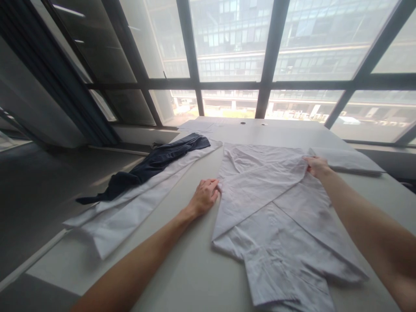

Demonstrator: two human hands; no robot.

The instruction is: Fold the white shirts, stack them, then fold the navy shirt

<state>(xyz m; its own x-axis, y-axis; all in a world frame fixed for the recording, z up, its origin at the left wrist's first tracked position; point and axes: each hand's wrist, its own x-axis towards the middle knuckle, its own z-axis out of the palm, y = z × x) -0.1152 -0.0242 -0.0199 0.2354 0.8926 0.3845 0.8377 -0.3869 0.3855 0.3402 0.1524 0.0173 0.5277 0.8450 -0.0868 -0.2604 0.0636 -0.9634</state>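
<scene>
A white sleeved garment [260, 190] lies partly folded on the white table in front of me, its layers crossing diagonally. One sleeve [286, 273] stretches toward me at the near side. My left hand [205, 197] rests at the garment's left edge, fingers curled together on the fabric there. At the upper right corner, my right hand [316, 166] pinches the cloth between thumb and fingers. Wrinkles run across the upper part of the fabric.
Left on the table [182, 260] lie a dark blue garment [152, 158] and white cloth [130, 216] overhanging the edge. A folded white stack [347, 160] sits at the right. Large windows [230, 39] stand behind; a dark curtain [65, 78] hangs at left.
</scene>
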